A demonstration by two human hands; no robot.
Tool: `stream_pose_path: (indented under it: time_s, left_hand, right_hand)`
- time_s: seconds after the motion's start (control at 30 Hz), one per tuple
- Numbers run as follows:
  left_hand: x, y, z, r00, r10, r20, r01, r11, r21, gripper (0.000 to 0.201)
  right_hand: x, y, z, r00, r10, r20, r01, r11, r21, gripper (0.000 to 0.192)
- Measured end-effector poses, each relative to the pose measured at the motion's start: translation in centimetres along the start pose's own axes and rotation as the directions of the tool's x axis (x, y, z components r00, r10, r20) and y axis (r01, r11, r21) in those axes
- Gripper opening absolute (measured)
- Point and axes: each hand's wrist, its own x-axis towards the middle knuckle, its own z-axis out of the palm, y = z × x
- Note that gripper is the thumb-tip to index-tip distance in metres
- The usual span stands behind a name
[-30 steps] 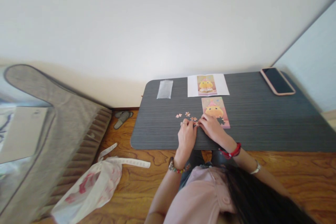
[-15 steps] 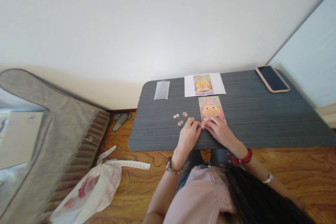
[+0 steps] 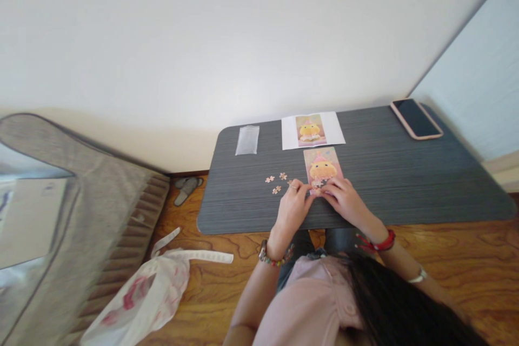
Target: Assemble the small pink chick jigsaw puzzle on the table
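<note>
Pink-and-yellow cardboard jigsaw (image 3: 323,168) lies flat on the dark grey striped surface (image 3: 405,173); the left hand (image 3: 292,209) and right hand (image 3: 347,203) press its near edge, fingers curled, grip hidden; loose pieces (image 3: 277,182) wait nearby.

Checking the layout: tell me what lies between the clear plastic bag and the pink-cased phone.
Head view: the white reference sheet with the yellow chick picture lies between them.

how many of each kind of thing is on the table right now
loose puzzle pieces: 3 clearly visible left of the hands, any more are hidden
partly built puzzle: 1
reference picture sheet: 1
clear plastic bag: 1
phone: 1
total: 7 on the table
</note>
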Motion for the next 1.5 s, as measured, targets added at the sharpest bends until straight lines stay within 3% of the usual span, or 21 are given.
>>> stream_pose_path:
  time_s: [0.2,0.43,0.53,0.67,0.8,1.2,1.5]
  left_hand:
    - [-0.4,-0.5,0.5,0.999,-0.041,-0.004,0.041,0.999,0.020,0.014]
    - [-1.2,-2.2,0.0,0.973,-0.230,0.025,0.229,0.973,0.043,0.016]
    - [-1.1,-4.2,-1.4,0.942,-0.333,-0.051,0.336,0.940,0.058,0.019]
    - [-0.5,-7.2,-3.2,0.862,-0.469,-0.195,0.495,0.861,0.115,0.019]
    - [0.3,-8.7,-3.7,0.869,-0.471,-0.151,0.491,0.858,0.152,0.012]
    - [0.7,-8.3,-3.6,0.884,-0.456,-0.106,0.468,0.870,0.156,0.009]
    - [0.8,-8.8,-3.3,0.918,-0.386,-0.090,0.396,0.897,0.195,0.014]
  right_hand:
    - [0.3,-0.1,0.6,0.999,0.008,0.038,-0.008,1.000,0.007,0.017]
    - [2.3,-1.3,2.7,0.981,-0.022,0.191,0.035,0.997,-0.069,0.019]
    - [3.3,-1.9,3.6,0.969,0.007,0.248,0.019,0.994,-0.104,0.020]
    - [4.1,-2.3,4.2,0.962,0.077,0.262,-0.044,0.991,-0.130,0.018]
    - [4.1,-2.5,3.9,0.960,0.091,0.263,-0.059,0.990,-0.128,0.016]
    - [3.6,-2.4,2.5,0.973,0.075,0.217,-0.064,0.996,-0.058,0.015]
    - [3.7,-2.6,2.3,0.980,0.062,0.188,-0.057,0.998,-0.029,0.015]
